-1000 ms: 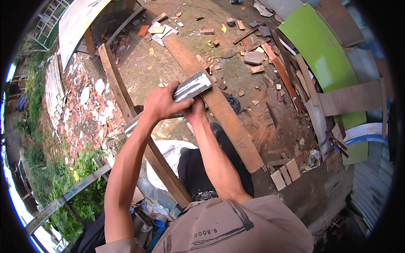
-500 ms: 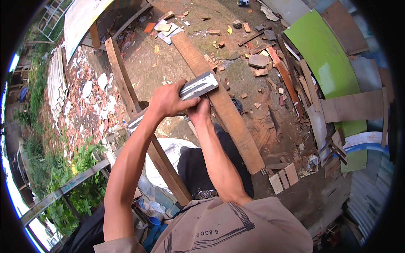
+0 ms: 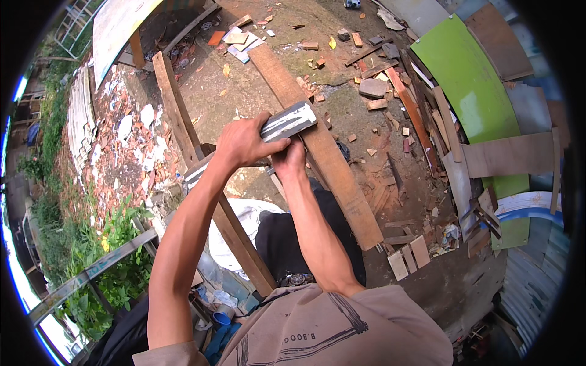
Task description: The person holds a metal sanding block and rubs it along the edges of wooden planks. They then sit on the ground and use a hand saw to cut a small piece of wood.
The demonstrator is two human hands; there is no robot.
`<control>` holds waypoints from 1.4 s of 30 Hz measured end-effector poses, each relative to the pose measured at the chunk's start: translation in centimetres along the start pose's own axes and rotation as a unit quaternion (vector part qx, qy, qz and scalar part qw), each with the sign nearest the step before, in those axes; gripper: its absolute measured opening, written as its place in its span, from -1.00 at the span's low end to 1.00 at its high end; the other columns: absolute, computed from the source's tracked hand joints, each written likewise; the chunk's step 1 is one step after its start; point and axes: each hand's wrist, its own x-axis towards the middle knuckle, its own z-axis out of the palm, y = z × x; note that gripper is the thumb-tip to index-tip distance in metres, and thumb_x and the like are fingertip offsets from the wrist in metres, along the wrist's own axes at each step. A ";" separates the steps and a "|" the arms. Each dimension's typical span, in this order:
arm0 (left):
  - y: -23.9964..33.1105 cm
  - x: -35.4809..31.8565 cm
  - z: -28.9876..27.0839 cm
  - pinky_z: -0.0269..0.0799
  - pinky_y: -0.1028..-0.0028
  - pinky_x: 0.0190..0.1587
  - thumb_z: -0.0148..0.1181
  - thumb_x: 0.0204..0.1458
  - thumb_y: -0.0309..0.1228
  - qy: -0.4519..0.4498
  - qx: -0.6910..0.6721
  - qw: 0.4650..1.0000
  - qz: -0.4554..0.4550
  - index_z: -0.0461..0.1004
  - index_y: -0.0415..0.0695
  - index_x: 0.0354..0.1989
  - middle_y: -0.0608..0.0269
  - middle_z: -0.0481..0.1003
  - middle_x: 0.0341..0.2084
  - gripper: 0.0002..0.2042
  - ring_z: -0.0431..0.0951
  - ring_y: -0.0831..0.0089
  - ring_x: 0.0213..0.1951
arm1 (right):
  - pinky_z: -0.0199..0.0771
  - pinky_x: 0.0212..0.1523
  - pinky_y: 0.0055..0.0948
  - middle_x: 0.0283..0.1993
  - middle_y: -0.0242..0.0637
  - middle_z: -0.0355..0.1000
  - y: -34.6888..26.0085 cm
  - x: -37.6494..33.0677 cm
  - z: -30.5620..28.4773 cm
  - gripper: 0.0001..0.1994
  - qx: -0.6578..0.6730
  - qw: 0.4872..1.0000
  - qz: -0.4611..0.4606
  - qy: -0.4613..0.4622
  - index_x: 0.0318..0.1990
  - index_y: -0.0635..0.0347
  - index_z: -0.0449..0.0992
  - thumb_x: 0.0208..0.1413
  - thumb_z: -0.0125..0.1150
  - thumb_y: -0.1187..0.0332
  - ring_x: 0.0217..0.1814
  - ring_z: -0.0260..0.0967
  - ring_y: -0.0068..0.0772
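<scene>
A short wooden plank with white and dark grey painted streaks lies slantwise across two longer boards. Its near left end shows past my left wrist. My left hand is closed over the plank from above, with the thumb along its near side. Just below and to the right, my right hand grips the plank from underneath; most of its fingers are hidden. The wide brown board supports the plank's right end. A narrower wooden beam passes under its left part.
Wood offcuts and stones are scattered on the dirt ground. At right lean a green panel and other sheets. Rubble spreads at left beside green plants. A white sack lies beneath the beam, near a blue cup.
</scene>
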 end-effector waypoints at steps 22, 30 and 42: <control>0.1 0.0 0.0 0.46 0.09 -0.25 0.22 -0.16 0.21 0.005 0.002 1.000 0.007 0.50 -0.17 -0.13 -0.13 0.57 -0.46 -0.35 0.60 -0.06 -0.36 | 0.41 0.27 -0.26 0.13 -0.20 0.36 -0.2 0.6 -0.1 -0.65 0.022 1.000 0.002 0.000 0.19 0.25 0.29 0.37 -0.18 0.28 0.21 0.34 -0.31; -0.2 0.0 0.1 0.47 0.11 -0.26 0.21 -0.17 0.24 0.003 0.010 1.000 0.012 0.51 -0.14 -0.10 -0.10 0.57 -0.47 -0.33 0.60 -0.03 -0.38 | 0.38 0.31 -0.22 0.15 -0.15 0.33 -0.5 -0.3 0.9 -0.61 0.000 1.000 0.005 0.013 0.23 0.26 0.25 0.39 -0.23 0.23 0.22 0.32 -0.28; 1.0 -0.5 -0.8 0.48 0.10 -0.18 0.20 -0.16 0.23 -0.005 0.023 1.000 -0.006 0.53 -0.13 -0.08 -0.12 0.59 -0.41 -0.33 0.61 -0.05 -0.29 | 0.37 0.30 -0.20 0.12 -0.18 0.38 -0.5 -0.3 0.9 -0.64 0.027 0.999 0.007 0.026 0.15 0.26 0.34 0.39 -0.20 0.23 0.20 0.35 -0.28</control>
